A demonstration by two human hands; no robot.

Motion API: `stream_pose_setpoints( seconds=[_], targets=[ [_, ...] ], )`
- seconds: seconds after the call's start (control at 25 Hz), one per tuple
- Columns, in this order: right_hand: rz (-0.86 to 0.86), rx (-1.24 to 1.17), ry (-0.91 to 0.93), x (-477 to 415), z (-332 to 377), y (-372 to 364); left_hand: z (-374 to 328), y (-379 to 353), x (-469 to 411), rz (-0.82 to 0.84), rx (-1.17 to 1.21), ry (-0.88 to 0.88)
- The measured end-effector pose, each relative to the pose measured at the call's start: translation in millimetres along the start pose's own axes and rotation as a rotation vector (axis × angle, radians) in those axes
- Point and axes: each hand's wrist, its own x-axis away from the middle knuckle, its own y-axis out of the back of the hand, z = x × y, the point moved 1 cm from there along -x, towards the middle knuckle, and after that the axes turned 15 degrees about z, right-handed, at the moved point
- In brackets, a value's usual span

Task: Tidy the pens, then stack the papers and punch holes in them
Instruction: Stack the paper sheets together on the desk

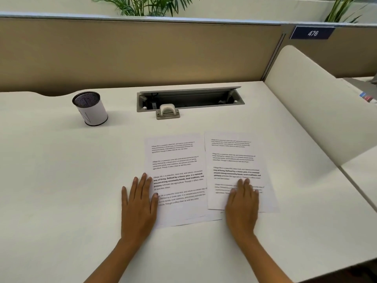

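Note:
Two printed sheets lie side by side on the white desk [61, 180]. The left paper [177, 160] sits slightly askew, with another sheet's edge showing beneath its lower right corner. The right paper [234, 156] overlaps the left one's right edge. My left hand [138, 205] lies flat, fingers straight, on the left paper's left edge. My right hand [242, 203] presses flat on the lower part of the right paper. A small beige hole punch [167, 112] stands behind the papers. At the back left stands a mesh pen cup [89, 108] wrapped in white paper; no pens show.
An open cable tray [189, 99] is sunk into the desk just behind the punch. A tan partition wall [142, 54] closes the back. A white divider panel [318, 111] bounds the right side, with a neighbouring desk beyond it.

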Motion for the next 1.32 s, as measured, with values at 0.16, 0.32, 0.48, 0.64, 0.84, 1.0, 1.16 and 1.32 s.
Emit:
stream_pose_setpoints(
  seconds=[0.16,0.32,0.48,0.64,0.84,1.0,1.16,1.32],
  targets=[
    [-0.006,-0.244,0.025,-10.0,-1.1,9.1,1.6,-1.7,-0.2,-0.009,0.036,-0.004],
    [0.022,-0.270,-0.294,-54.2,-25.6,37.5,3.5,-3.3,-0.3,-0.010,0.024,-0.002],
    [0.156,-0.200,-0.207,-57.6,-6.4,34.4,2.0,-1.3,-0.2,-0.034,0.075,-0.010],
    [0.238,-0.186,0.003,-22.6,38.2,11.9,1.2,0.7,-0.1,-0.060,0.163,-0.007],
    [0.264,-0.141,0.062,5.0,75.1,-7.7,1.4,-0.4,0.0,-0.066,0.153,-0.020],
    [0.261,-0.033,-0.169,-2.8,79.4,-0.6,-1.1,-3.9,1.8,-0.089,0.169,-0.011],
    [0.327,0.034,-0.229,-10.8,89.2,2.5,-2.6,-6.4,2.2,-0.102,0.119,-0.007],
    [0.349,0.002,-0.300,-16.4,93.3,5.2,-1.5,-7.2,0.8,-0.097,0.107,0.004]
  ],
)
